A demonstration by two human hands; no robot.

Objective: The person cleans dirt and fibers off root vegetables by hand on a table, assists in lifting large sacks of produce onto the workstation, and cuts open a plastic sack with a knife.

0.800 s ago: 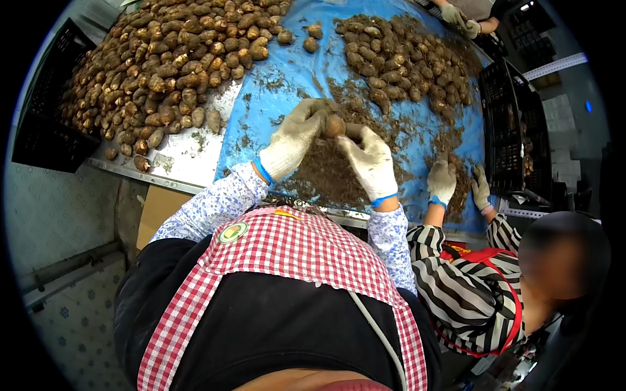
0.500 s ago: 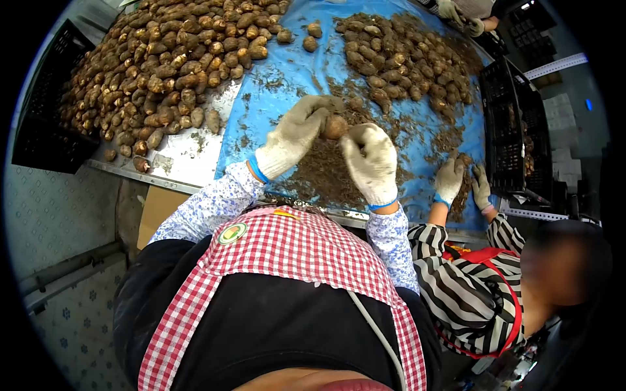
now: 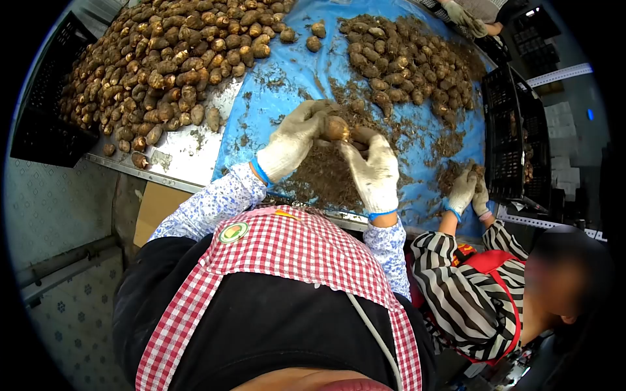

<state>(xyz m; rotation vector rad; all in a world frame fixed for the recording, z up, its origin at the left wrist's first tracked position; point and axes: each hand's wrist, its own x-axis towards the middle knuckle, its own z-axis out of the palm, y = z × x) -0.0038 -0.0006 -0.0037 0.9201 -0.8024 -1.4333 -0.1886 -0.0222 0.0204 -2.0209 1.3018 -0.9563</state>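
A brown taro corm point(image 3: 336, 128) with a paler patch sits between my two gloved hands above the blue sheet. My left hand point(image 3: 297, 140) is closed around its left side. At its right side, the curled fingers and thumb of my right hand point(image 3: 373, 168) pinch against it; the exact contact of the fingertips is partly hidden. Both gloves are whitish knit, with dirt on the fingers. Loose brown root fibres and soil point(image 3: 326, 176) lie under my hands.
A big heap of taro point(image 3: 176, 65) covers the left; a hairier heap point(image 3: 404, 62) lies ahead right. Black crates stand at the left point(image 3: 49, 111) and right point(image 3: 515, 137). A co-worker's gloved hands point(image 3: 466, 189) work at right; another person's gloves point(image 3: 466, 18) show at the top.
My right hand has turned, its thumb now extended toward the taro. More of the taro's pale patch shows. The co-worker's hands at right have come together around fibrous brown material.
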